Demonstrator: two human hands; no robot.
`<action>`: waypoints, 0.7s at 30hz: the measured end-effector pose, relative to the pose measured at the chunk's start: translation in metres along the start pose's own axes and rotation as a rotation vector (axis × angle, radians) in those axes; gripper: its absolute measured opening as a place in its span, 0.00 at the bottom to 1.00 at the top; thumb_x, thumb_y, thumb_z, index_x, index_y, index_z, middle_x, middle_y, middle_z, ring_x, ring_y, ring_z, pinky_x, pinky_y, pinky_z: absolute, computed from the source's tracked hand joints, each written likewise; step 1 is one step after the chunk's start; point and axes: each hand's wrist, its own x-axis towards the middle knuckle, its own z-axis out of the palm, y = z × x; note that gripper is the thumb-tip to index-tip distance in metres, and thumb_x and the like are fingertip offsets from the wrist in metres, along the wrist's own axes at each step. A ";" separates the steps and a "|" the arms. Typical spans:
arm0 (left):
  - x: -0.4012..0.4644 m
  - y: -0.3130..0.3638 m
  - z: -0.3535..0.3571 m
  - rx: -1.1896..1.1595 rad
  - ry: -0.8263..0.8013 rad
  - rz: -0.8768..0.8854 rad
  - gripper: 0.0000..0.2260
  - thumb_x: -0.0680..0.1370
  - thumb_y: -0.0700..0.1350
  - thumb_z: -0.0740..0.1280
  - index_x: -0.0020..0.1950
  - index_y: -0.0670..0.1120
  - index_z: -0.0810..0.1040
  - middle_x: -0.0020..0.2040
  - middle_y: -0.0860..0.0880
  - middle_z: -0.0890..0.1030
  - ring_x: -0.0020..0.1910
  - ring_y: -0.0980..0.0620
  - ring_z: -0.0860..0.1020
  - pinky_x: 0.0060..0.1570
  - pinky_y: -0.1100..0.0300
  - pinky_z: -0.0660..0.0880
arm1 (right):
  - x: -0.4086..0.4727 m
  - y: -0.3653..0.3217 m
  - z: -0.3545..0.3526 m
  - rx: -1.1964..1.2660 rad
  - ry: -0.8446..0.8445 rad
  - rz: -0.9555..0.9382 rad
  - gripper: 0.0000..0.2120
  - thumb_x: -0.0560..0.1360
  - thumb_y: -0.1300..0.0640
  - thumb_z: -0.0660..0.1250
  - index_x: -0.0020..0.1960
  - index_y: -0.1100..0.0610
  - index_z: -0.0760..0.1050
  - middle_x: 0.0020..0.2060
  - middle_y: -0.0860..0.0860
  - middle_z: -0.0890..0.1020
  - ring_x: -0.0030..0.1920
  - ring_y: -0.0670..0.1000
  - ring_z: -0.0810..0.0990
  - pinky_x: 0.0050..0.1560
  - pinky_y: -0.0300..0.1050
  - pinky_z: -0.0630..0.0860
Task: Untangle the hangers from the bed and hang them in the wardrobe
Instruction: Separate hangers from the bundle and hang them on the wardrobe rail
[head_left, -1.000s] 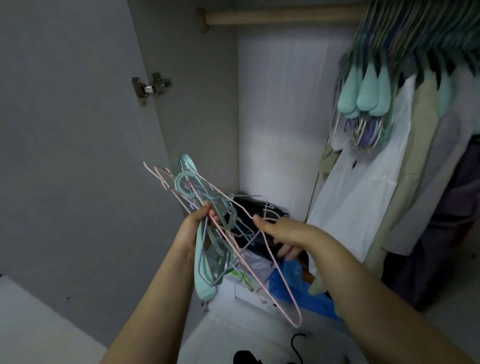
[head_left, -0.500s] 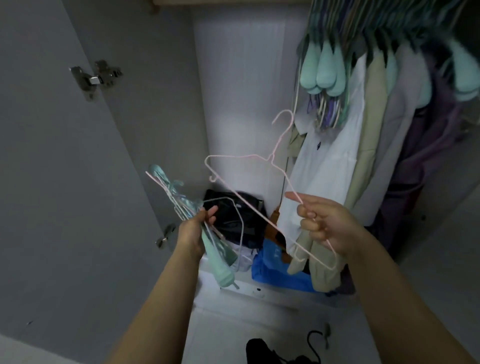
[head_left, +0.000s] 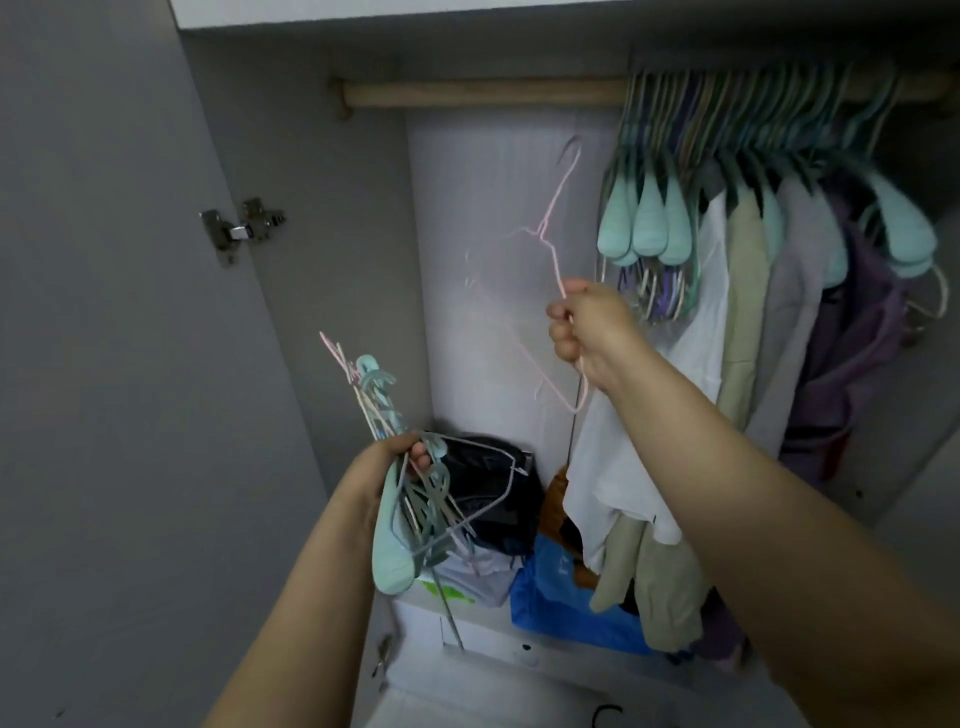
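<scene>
Right grip (head_left: 584, 330) clenched around the lower wire of a single pink hanger (head_left: 553, 249), held up below the wooden rail (head_left: 483, 93), hook pointing up toward it and not yet over it; hanger blurred, far side faint. Left grip (head_left: 402, 460) grasping a bundle of hangers (head_left: 410, 499) by the necks, well below the rail and left of the pink hanger; bundle is mixed teal padded and thin pink and grey wire ones, hooks fanned up-left, bodies hanging down past the wrist, still tangled together. Head view, only view: wardrobe interior, rail runs across the top. Right end of the rail packed with hung hangers (head_left: 753, 119), teal padded shoulders clustered just under it. Clothes (head_left: 748, 322) hang from those at the right: white, beige, grey and purple garments. Left stretch of the rail bare. Below the rail on the wardrobe floor a dark bag (head_left: 493, 499), a blue bag (head_left: 561, 592) beside it to the right, light fabric in front. Open door (head_left: 104, 364) left of the rail, metal hinge (head_left: 241, 228) on its inner edge. Both forearms reach in from the bottom.
</scene>
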 end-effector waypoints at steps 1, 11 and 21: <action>-0.003 0.007 0.002 0.027 -0.010 0.012 0.11 0.81 0.40 0.60 0.40 0.40 0.73 0.25 0.49 0.75 0.24 0.55 0.75 0.26 0.64 0.75 | 0.009 -0.013 0.010 0.010 0.018 -0.048 0.16 0.75 0.71 0.47 0.50 0.53 0.65 0.30 0.52 0.66 0.17 0.43 0.59 0.20 0.29 0.53; -0.013 0.041 0.018 0.052 -0.023 0.102 0.10 0.82 0.38 0.58 0.43 0.37 0.73 0.24 0.47 0.78 0.21 0.54 0.77 0.26 0.65 0.77 | 0.092 -0.076 0.043 -0.055 0.125 -0.028 0.19 0.75 0.72 0.43 0.37 0.55 0.64 0.28 0.52 0.63 0.14 0.43 0.56 0.18 0.28 0.49; -0.021 0.027 -0.001 0.036 -0.058 0.045 0.08 0.81 0.36 0.58 0.48 0.35 0.76 0.29 0.44 0.82 0.27 0.53 0.82 0.32 0.63 0.81 | 0.097 -0.031 0.005 0.120 0.211 0.095 0.16 0.80 0.65 0.46 0.36 0.56 0.62 0.27 0.50 0.63 0.16 0.44 0.61 0.14 0.30 0.55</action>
